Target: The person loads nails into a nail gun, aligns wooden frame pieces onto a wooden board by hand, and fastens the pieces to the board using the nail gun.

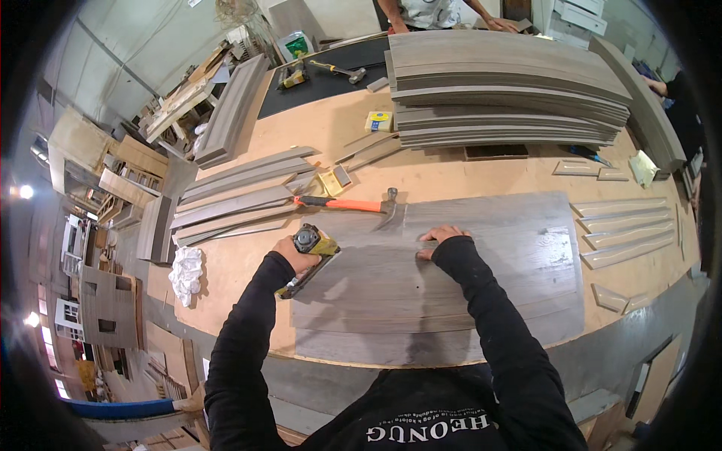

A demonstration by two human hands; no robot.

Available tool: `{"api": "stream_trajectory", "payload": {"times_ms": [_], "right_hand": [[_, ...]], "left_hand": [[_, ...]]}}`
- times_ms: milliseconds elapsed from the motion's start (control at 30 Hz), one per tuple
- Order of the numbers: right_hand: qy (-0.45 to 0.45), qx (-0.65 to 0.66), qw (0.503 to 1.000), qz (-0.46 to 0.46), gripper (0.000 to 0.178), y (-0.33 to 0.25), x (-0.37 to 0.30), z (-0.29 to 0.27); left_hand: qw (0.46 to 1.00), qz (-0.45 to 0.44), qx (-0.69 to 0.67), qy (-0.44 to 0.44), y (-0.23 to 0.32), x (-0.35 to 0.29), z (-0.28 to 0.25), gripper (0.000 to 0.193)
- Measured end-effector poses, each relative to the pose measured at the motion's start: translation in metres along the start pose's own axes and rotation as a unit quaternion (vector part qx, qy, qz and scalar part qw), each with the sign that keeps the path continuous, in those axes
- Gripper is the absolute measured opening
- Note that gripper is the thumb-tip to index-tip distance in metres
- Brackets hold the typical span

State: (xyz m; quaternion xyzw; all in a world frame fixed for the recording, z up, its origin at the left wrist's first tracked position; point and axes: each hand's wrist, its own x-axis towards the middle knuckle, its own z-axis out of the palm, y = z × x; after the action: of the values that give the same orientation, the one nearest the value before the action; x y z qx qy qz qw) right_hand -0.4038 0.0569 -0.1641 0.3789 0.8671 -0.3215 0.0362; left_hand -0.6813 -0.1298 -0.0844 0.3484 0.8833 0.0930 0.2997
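The left hand (298, 257) grasps the nailer (326, 246) at the left edge of the panel (376, 297); just beyond that grip lies a hammer (346, 204). Nearer the body, white lettering (432, 427) marks the shirt (338, 421). Panel surface separates the hands; the right hand (445, 239) curls loosely, contents unclear. Trim (630, 234) lies past the right edge.

Crumpled white cloth (186, 276) at left; hammer (350, 74) on black mat (323, 94), upper left of center, yellow-and-black tool (292, 75) near it; green-and-white bag (297, 45) behind mat; small yellow box (379, 121) upper center; blue-handled tool (588, 155) upper right, pale crumpled wrapper (644, 168) near it; blue curved band (120, 408) lower left
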Motion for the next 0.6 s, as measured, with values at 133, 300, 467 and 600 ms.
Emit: {"api": "stream_trajectory", "payload": {"times_ms": [133,300,467,600], "right_hand": [[-0.007,0.006,1.000,0.002,0.036,0.008,0.005,0.000],[0.012,0.009,1.000,-0.017,0.036,0.004,0.006,0.004],[0.026,-0.007,1.000,-0.005,0.038,-0.003,0.004,0.008],[-0.005,-0.008,1.000,0.028,0.040,-0.014,-0.001,0.015]], "left_hand": [[0.999,-0.019,-0.010,-0.038,0.008,0.002,0.001,0.041],[0.998,0.044,0.031,-0.011,-0.002,0.002,-0.001,0.047],[0.994,0.062,0.082,0.031,0.000,-0.008,-0.005,0.042],[0.992,-0.012,-0.128,0.011,-0.042,-0.022,-0.020,0.031]]}}
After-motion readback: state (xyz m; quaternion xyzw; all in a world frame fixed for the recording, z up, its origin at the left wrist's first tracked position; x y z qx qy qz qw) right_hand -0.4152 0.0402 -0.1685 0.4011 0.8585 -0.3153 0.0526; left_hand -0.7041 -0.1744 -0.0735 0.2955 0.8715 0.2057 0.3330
